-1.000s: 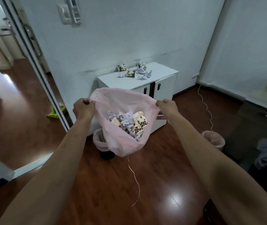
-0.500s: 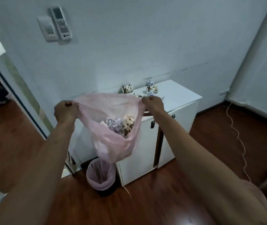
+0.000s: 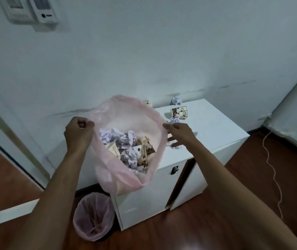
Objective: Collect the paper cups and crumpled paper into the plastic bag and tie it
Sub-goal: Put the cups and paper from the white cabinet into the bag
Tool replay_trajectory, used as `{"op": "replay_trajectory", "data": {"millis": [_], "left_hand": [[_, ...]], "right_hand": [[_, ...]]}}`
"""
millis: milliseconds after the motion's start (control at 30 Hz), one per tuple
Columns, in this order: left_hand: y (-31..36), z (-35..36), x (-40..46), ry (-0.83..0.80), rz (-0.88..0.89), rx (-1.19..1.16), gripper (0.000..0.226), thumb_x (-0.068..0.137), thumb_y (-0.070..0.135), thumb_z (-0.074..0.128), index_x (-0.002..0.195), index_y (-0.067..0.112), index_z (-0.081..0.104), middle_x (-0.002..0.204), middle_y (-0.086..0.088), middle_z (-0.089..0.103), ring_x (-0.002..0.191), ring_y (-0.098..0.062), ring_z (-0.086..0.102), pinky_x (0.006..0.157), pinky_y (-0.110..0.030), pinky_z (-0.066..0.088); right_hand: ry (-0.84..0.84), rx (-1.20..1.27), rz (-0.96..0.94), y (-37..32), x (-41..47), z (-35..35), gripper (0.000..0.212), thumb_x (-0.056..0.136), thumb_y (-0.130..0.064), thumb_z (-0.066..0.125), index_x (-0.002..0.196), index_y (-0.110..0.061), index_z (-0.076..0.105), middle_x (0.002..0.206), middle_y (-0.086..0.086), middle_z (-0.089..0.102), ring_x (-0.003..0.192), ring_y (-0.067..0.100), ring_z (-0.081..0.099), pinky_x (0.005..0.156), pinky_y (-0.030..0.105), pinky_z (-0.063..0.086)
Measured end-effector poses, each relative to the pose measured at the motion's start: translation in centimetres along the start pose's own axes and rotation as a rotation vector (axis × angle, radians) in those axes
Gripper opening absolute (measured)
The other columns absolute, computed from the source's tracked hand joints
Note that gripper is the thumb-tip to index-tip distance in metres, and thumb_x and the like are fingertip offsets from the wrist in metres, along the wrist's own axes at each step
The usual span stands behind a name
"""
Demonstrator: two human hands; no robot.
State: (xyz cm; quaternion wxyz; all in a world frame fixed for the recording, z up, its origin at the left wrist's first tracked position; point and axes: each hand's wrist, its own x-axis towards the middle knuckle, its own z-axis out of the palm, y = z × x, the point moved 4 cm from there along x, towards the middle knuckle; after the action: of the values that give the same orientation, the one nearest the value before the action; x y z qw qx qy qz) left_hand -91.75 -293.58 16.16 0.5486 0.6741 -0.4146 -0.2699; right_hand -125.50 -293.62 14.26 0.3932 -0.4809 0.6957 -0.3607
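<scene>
Cups and crumpled paper already fill the plastic bag [image 3: 126,179] — left hand [image 3: 78,135] gripping its rim, right hand [image 3: 179,135] loose-fingered beside it — while a paper cup [image 3: 179,112] and paper wad [image 3: 176,101] wait on the cabinet [image 3: 216,130], bag untied.

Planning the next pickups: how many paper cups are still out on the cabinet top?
2: one paper cup lying on its side mid-top, another at the back, mostly hidden behind the pink plastic bag. The bag may hide more.

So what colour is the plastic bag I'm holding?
Pale translucent pink plastic bag, seen clearly in the head view.
</scene>
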Motion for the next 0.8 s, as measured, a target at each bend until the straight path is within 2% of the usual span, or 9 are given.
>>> {"op": "replay_trajectory", "data": {"millis": [67,167,233,300,367,433,600,700,800], "left_hand": [[0.8,1.8,2.0,-0.024,0.022,-0.004,0.003,0.083,0.016,0.063,0.081,0.017,0.061,0.073,0.006,0.059,0.074,-0.019,0.057,0.069,-0.027,0.041],[1.2,3.8,3.7,-0.047,0.033,-0.026,0.015,0.08,0.016,0.061,0.068,0.024,0.056,0.068,0.007,0.057,0.062,-0.008,0.051,0.064,-0.026,0.04],[1.4,4.4,4.3,-0.044,0.029,-0.021,0.017,0.08,0.017,0.06,0.065,0.024,0.054,0.066,0.007,0.056,0.057,-0.004,0.048,0.061,-0.024,0.039],[1.6,4.7,5.0,-0.036,0.024,-0.006,0.02,0.081,0.016,0.06,0.064,0.023,0.053,0.062,0.007,0.053,0.051,0.0,0.045,0.059,-0.024,0.038],[1.8,5.0,5.3,-0.034,0.024,0.015,0.021,0.082,0.013,0.059,0.064,0.021,0.053,0.062,0.006,0.052,0.048,0.002,0.043,0.057,-0.023,0.036],[1.9,5.0,5.3,-0.009,0.024,0.03,0.018,0.083,0.01,0.059,0.067,0.019,0.055,0.065,0.006,0.055,0.052,0.001,0.045,0.058,-0.021,0.037],[2.1,4.9,3.9,0.035,0.022,0.162,0.02,0.085,0.003,0.058,0.073,0.018,0.062,0.065,0.011,0.064,0.053,0.008,0.053,0.053,-0.005,0.038],[2.1,3.9,2.7,0.102,0.015,0.24,0.027,0.084,0.008,0.064,0.069,0.03,0.063,0.058,0.025,0.063,0.055,0.009,0.056,0.061,-0.016,0.043],[2.0,3.1,1.0,0.149,0.005,0.267,0.019,0.083,0.022,0.069,0.072,0.037,0.068,0.066,0.015,0.067,0.063,-0.004,0.061,0.065,-0.032,0.051]], "right_hand": [[0.003,0.004,0.003,-0.2,3.3,-0.6,0.043,0.088,-0.051,0.061,0.087,-0.009,0.069,0.086,0.003,0.074,0.074,0.022,0.072,0.059,0.034,0.058],[0.046,-0.023,0.01,0.1,8.1,-1.1,0.037,0.09,-0.042,0.059,0.089,-0.006,0.069,0.089,0.006,0.075,0.07,0.021,0.07,0.064,0.039,0.061],[0.051,-0.166,-0.017,0.5,11.0,-0.8,0.027,0.087,-0.031,0.062,0.092,-0.005,0.068,0.088,0.005,0.074,0.073,0.022,0.07,0.069,0.043,0.062],[0.007,-0.383,-0.086,0.7,13.6,0.2,0.025,0.084,-0.028,0.067,0.098,-0.007,0.07,0.092,0.003,0.072,0.084,0.025,0.071,0.081,0.038,0.059],[-0.058,-0.545,-0.162,0.8,15.5,1.6,0.04,0.084,-0.033,0.071,0.117,-0.01,0.066,0.112,0.006,0.07,0.104,0.023,0.067,0.091,0.028,0.048],[-0.134,-0.606,-0.216,1.0,16.9,3.3,0.054,0.086,-0.033,0.07,0.133,-0.01,0.056,0.128,0.009,0.064,0.118,0.023,0.06,0.096,0.027,0.042],[-0.362,-0.666,-0.256,2.1,19.0,6.5,0.073,0.079,-0.026,0.073,0.143,-0.013,0.041,0.133,0.012,0.06,0.122,0.031,0.056,0.093,0.028,0.042],[-0.382,-0.567,-0.202,2.5,20.3,6.3,0.091,0.056,-0.045,0.066,0.139,-0.013,0.045,0.128,0.015,0.062,0.12,0.033,0.057,0.094,0.032,0.044],[-0.259,-0.39,-0.145,1.6,21.8,4.3,0.078,0.066,-0.044,0.082,0.127,-0.009,0.049,0.119,0.015,0.066,0.111,0.029,0.062,0.086,0.03,0.046]]}}
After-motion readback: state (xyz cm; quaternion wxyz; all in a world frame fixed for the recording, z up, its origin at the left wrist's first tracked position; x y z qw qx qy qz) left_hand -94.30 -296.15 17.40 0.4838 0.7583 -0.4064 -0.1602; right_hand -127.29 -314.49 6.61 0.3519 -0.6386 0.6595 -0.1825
